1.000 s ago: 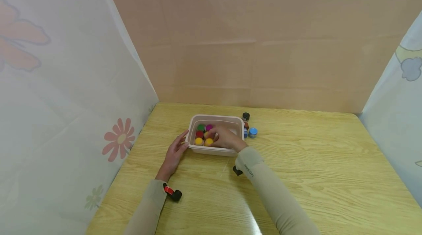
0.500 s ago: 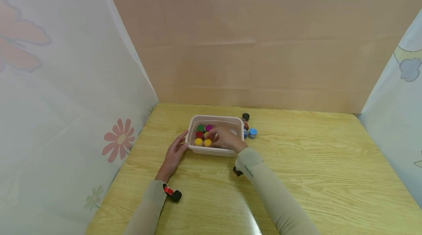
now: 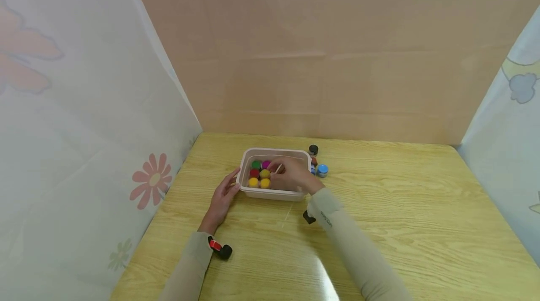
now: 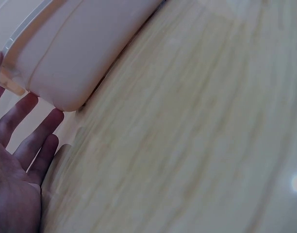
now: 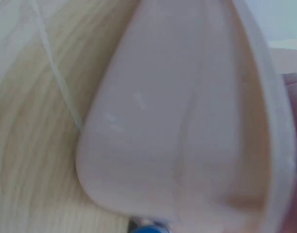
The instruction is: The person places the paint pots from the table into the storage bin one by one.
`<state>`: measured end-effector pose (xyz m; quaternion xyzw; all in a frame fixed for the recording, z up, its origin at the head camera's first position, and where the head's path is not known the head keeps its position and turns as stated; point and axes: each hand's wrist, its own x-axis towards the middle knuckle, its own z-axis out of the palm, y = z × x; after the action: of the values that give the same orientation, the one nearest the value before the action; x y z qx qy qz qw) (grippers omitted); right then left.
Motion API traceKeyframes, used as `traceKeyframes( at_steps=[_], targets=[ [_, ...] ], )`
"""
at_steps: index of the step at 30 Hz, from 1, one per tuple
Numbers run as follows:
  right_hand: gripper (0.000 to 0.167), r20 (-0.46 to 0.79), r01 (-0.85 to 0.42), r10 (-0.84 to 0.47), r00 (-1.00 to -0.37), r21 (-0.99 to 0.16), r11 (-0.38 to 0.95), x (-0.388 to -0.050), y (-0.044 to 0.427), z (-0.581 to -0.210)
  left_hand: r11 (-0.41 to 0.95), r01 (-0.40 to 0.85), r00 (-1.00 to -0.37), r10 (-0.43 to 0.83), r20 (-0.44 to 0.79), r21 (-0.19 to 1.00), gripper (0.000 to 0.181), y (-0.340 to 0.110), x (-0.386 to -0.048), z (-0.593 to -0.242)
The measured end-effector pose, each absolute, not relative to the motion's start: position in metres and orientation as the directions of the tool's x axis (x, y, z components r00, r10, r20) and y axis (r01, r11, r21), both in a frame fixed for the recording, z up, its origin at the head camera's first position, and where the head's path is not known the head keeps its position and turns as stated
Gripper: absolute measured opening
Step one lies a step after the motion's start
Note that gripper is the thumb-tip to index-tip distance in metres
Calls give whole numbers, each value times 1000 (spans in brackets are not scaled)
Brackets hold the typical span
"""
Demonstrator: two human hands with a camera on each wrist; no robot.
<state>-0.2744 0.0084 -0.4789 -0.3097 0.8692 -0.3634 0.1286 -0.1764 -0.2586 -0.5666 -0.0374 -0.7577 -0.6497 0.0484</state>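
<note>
A pale pink plastic tub [image 3: 276, 193] stands on the table. In its left part are several small jars with coloured lids: a green-lidded jar [image 3: 256, 164], a purple-lidded jar [image 3: 266, 164], a red-lidded jar [image 3: 254, 173], and yellow-lidded jars [image 3: 265, 183]. My right hand [image 3: 293, 173] reaches into the tub, its fingertips beside a darker yellow-lidded jar [image 3: 265, 174], holding nothing that shows. My left hand [image 3: 221, 200] touches the tub's left end with extended fingers; the left wrist view shows its fingertips against the outer wall. The tub's rim hides most of the right hand in the right wrist view.
Right of the tub stand a black-lidded jar [image 3: 313, 149], a light-blue-lidded jar [image 3: 322, 170] and a brownish-lidded jar [image 3: 314, 161], with a darker blue one partly hidden by the tub. A printed sheet hangs at the left, and a tan backdrop [image 3: 320, 80] rises behind the table.
My right hand has drawn slightly right, away from the yellow-lidded jars, so the darker yellow lid shows more fully. My left hand stays at the tub's end.
</note>
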Motion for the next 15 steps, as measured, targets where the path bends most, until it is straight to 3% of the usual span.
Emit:
traceKeyframes(
  at_steps=[5, 15],
  targets=[
    [24, 130, -516, -622, -772, -699, 495, -276, 31, -468, 136, 130, -991, 7, 130, 982, 52, -259, -176, -566],
    [28, 176, -390, -417, -892, -767, 509, -286, 98, -462, 138, 123, -992, 11, 123, 983, 50, -261, -176, -567]
  ],
)
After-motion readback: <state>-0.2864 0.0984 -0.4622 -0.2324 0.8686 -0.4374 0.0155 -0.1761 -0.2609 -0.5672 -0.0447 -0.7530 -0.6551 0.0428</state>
